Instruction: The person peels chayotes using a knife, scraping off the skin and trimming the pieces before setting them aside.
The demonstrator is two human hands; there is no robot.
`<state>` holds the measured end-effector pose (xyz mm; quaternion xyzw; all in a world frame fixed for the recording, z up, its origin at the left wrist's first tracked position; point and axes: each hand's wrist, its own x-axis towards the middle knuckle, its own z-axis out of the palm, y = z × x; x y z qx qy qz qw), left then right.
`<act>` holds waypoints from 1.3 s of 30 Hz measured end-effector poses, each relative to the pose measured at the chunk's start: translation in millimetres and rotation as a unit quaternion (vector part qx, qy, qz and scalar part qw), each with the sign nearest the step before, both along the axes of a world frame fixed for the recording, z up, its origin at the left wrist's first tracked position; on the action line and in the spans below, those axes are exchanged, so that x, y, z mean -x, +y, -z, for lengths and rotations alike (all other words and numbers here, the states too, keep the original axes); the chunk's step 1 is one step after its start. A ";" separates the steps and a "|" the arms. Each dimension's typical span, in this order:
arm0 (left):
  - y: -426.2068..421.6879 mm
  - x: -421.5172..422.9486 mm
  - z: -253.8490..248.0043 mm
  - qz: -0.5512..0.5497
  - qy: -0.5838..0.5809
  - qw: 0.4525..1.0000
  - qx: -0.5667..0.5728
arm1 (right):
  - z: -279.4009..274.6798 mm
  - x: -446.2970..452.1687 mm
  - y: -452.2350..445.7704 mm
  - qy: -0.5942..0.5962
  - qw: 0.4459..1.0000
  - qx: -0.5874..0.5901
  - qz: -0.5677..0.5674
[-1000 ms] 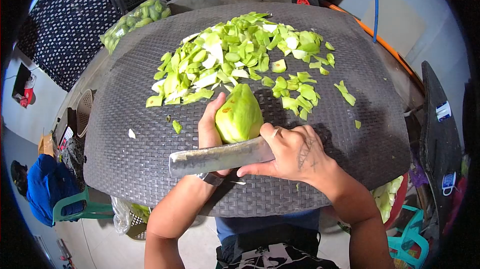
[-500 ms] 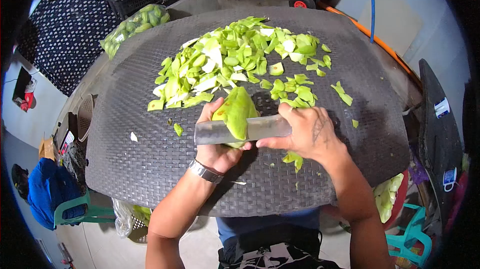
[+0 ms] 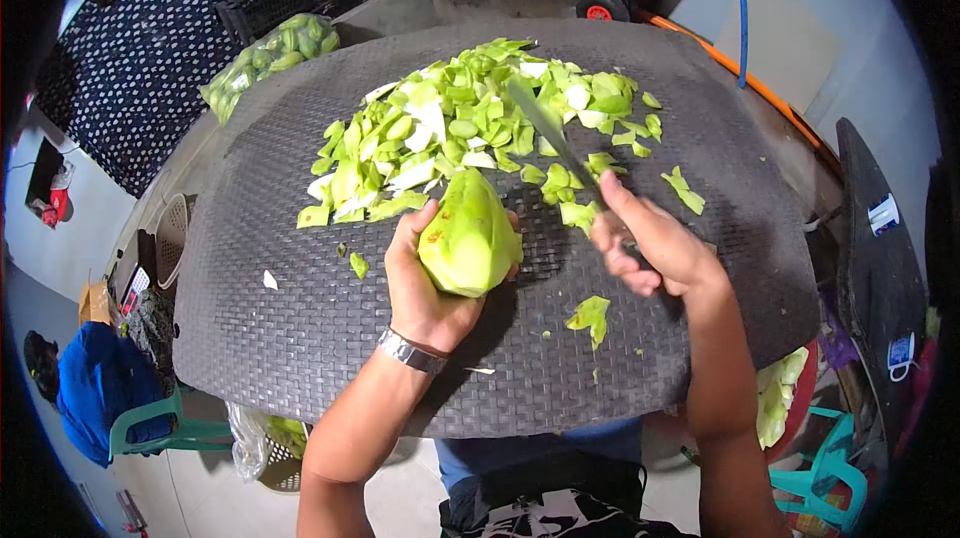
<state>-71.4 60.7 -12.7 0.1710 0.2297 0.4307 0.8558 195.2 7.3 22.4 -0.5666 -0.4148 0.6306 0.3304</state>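
Observation:
My left hand [image 3: 440,288], with a metal watch on the wrist, is wrapped round a partly peeled, pear-shaped green fruit [image 3: 470,236]. The fruit is held over the table with its pale cut face toward me and a brownish spot on its left side. In my right hand [image 3: 650,243] is a knife [image 3: 550,128], its blade blurred and angled up to the left, apart from the fruit. Beyond both hands a heap of green and whitish peelings [image 3: 440,128] spreads over the dark woven-pattern table [image 3: 290,338]. One loose peeling [image 3: 591,320] lies below the knife hand.
A clear bag of green fruits [image 3: 275,53] is at the table's far left edge. Below the near right edge are pale peeled pieces [image 3: 778,403] in a red container. Green plastic chairs [image 3: 825,478] stand at both sides. A dark board [image 3: 875,268] leans at right.
The knife has left the fruit and swung up and right, its blade now pointing away over the heap. The strip of peel on the blade is no longer there. My left hand still grips the fruit.

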 end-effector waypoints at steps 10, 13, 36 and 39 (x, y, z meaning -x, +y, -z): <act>1.2 0.3 -6.1 -0.002 -0.011 1.000 -0.007 | -0.8 36.5 -10.2 0.555 0.831 -0.002 -0.022; -3.2 -3.9 -6.7 -0.035 0.004 0.999 0.008 | 21.9 28.5 2.9 0.529 0.846 0.064 0.022; 6.3 2.2 0.9 0.029 -0.019 0.999 0.001 | 8.3 77.3 -24.8 -0.466 0.758 -0.452 -0.061; 5.3 1.6 5.3 0.016 0.004 1.000 0.017 | 10.6 77.9 -23.8 -0.463 0.755 -0.463 -0.046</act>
